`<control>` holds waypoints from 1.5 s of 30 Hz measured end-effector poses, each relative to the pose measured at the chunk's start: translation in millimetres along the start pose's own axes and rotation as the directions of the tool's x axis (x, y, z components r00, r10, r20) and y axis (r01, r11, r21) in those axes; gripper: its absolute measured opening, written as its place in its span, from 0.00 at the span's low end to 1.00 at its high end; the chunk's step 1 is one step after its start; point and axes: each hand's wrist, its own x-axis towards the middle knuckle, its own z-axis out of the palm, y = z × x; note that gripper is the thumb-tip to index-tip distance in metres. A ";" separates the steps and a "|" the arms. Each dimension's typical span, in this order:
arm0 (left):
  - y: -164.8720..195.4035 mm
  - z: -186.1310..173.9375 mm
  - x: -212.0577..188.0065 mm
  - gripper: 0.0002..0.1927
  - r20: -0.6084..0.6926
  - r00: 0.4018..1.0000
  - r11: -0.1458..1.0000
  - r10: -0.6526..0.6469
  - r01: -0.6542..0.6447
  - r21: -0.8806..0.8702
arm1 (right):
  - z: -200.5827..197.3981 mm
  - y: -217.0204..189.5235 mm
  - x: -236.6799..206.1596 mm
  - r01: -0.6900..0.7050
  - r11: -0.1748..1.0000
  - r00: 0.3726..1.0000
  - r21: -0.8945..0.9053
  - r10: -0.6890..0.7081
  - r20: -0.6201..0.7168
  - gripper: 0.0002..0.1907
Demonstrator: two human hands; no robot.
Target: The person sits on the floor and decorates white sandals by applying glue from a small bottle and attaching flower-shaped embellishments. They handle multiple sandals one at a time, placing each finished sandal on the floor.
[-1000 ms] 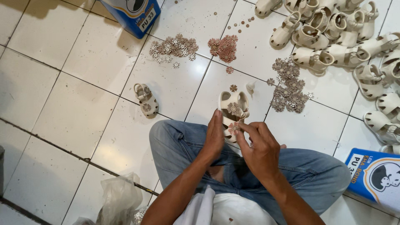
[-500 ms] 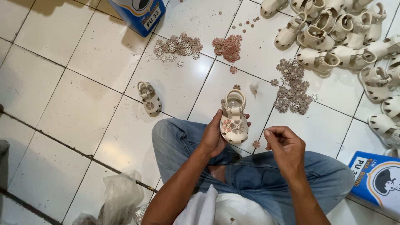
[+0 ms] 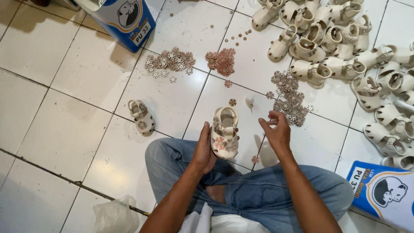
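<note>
The left hand (image 3: 203, 152) grips one cream sandal (image 3: 224, 133) over the knee, two flowers on it. The right hand (image 3: 276, 131) hangs half-open; whether its fingertips pinch anything, I cannot tell. Another single sandal (image 3: 141, 116) lies left. The far sandal pile (image 3: 340, 47) runs off frame, uncountable.

Small footwear workshop, floor-level handwork. White tiled floor (image 3: 64, 86) as work surface; heap of unfinished cream baby sandals (image 3: 340, 47) toward far right corner; sorted piles of flower trims (image 3: 170, 61), pink ones (image 3: 222, 61), brownish ones (image 3: 289, 97); blue glue cans (image 3: 125, 19) at far and near-right edges.
</note>
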 end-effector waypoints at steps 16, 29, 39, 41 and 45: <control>19.1 -14.8 5.6 0.33 -0.111 0.994 1.000 -0.017 0.018 0.014 | 32.9 4.6 46.0 -0.133 0.968 0.984 0.214 0.104 0.143 0.13; -11.5 -20.0 -6.0 0.28 -0.007 1.000 0.980 -0.007 0.005 -0.199 | -86.1 0.4 -103.2 -0.403 0.462 0.911 0.790 0.124 0.393 0.13; -18.4 -21.0 -0.1 0.27 0.009 0.999 0.973 0.041 -0.038 -0.226 | -117.1 -116.5 -131.7 0.372 0.928 0.926 0.020 -0.373 0.062 0.13; -19.3 -20.8 1.1 0.27 0.037 0.998 0.976 0.052 -0.043 -0.215 | -115.0 -130.1 -131.0 0.464 0.883 0.885 -0.074 -0.458 0.082 0.14; -17.9 -20.0 1.4 0.27 0.015 0.999 0.978 0.030 -0.027 -0.206 | -112.3 -145.0 -131.8 0.395 0.887 0.918 -0.238 -0.387 0.082 0.14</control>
